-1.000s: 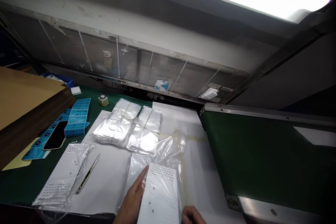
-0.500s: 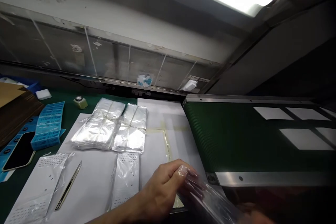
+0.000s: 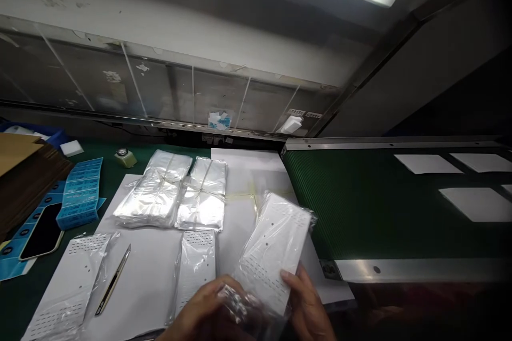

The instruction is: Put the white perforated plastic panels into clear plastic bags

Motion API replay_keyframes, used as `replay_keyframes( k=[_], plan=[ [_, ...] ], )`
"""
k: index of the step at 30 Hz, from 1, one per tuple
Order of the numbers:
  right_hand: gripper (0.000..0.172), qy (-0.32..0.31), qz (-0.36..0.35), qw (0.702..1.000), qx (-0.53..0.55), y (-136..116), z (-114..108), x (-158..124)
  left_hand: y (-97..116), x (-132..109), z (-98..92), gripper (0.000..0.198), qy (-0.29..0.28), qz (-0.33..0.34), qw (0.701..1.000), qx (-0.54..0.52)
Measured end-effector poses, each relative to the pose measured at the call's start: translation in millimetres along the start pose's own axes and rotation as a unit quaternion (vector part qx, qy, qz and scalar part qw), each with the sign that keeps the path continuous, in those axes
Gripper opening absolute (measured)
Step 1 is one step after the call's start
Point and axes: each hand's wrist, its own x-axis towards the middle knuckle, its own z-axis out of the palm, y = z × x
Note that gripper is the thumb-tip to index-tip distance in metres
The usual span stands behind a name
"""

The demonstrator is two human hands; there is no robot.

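A white slotted panel in a clear plastic bag (image 3: 280, 234) is tilted up above the paper-covered table, between my hands. My right hand (image 3: 306, 303) grips its right edge near the lower end, thumb on the front face. My left hand (image 3: 212, 306) is closed on the crumpled, loose end of the bag at the lower left. Another bagged white panel (image 3: 196, 264) lies just left of my hands. Farther left lie a utility knife (image 3: 114, 279) and a wider bagged white panel (image 3: 72, 282).
Two tied bundles of clear bags (image 3: 154, 189) (image 3: 203, 194) lie behind. On the left are a phone (image 3: 42, 232), blue label sheets (image 3: 82, 192), a small bottle (image 3: 125, 157) and brown cardboard (image 3: 32, 176). At right, a green conveyor belt (image 3: 352, 208) carries several white sheets (image 3: 478, 204).
The clear plastic that was stretched low between my hands now shows around a white panel raised into view. My right hand has come up and inward; my left hand has moved down and left.
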Motion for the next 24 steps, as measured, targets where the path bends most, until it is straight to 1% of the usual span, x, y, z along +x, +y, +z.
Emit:
replay_keyframes(
  k=[2,3,4,5,6,7,8,9,10,11,12,13,14,15,16,17,19,20,22,24],
  plan=[
    [0.058,-0.015,-0.025,0.999,-0.022,-8,10,9,1,-12,-12.0,0.036,0.047,0.004,0.997,-0.059],
    [0.051,-0.04,-0.043,0.996,-0.062,-11,14,13,3,-17,-16.1,0.045,0.064,0.014,0.995,-0.078],
    [0.042,-0.083,-0.065,0.987,-0.121,-12,18,15,6,-20,-19.2,0.055,0.082,0.025,0.992,-0.093],
    [0.034,-0.136,-0.097,0.968,-0.189,-13,21,17,9,-23,-21.9,0.065,0.098,0.024,0.989,-0.105],
    [0.029,-0.194,-0.141,0.936,-0.258,-12,25,19,12,-26,-24.6,0.072,0.119,0.013,0.986,-0.112],
    [0.028,-0.245,-0.19,0.897,-0.316,-9,31,21,16,-29,-27.8,0.073,0.15,0.0,0.983,-0.106],
    [0.03,-0.275,-0.234,0.861,-0.359,-5,37,23,19,-32,-31.6,0.069,0.182,-0.014,0.979,-0.086],
    [0.032,-0.276,-0.258,0.843,-0.382,0,43,25,22,-35,-36.1,0.063,0.221,-0.017,0.974,-0.056],
    [0.034,-0.253,-0.256,0.853,-0.378,5,50,28,24,-38,-41.3,0.057,0.259,-0.005,0.966,-0.024],
    [0.037,-0.218,-0.225,0.886,-0.341,12,58,32,25,-42,-47.1,0.056,0.292,0.02,0.956,0.004],
    [0.042,-0.182,-0.164,0.929,-0.277,20,65,36,25,-44,-53.4,0.059,0.317,0.052,0.947,0.022],
    [0.051,-0.154,-0.087,0.965,-0.195,28,73,40,24,-46,-60.1,0.063,0.331,0.078,0.94,0.029],
    [0.06,-0.138,-0.008,0.984,-0.114,36,80,45,22,-47,-67.3,0.068,0.341,0.096,0.935,0.029],
    [0.067,-0.135,0.059,0.988,-0.05,45,86,49,18,-47,-74.8,0.071,0.353,0.108,0.929,0.032],
    [0.071,-0.144,0.102,0.984,-0.017,54,91,53,13,-46,-82.9,0.074,0.368,0.114,0.921,0.046],
    [0.071,-0.154,0.116,0.981,-0.024,63,96,57,7,-45,-91.3,0.077,0.392,0.119,0.909,0.075],
    [0.062,-0.168,0.083,0.976,-0.11,80,101,63,-8,-43,-109.4,0.08,0.444,0.116,0.87,0.182],
    [0.056,-0.168,0.057,0.971,-0.16,87,103,66,-15,-42,-118.7,0.079,0.465,0.112,0.842,0.25],
    [0.049,-0.157,0.021,0.958,-0.238,98,102,70,-30,-43,-136.6,0.071,0.495,0.095,0.775,0.38],
    [0.045,-0.141,0.007,0.948,-0.285,105,99,73,-40,-45,-151.8,0.061,0.514,0.077,0.711,0.474]
  ],
)
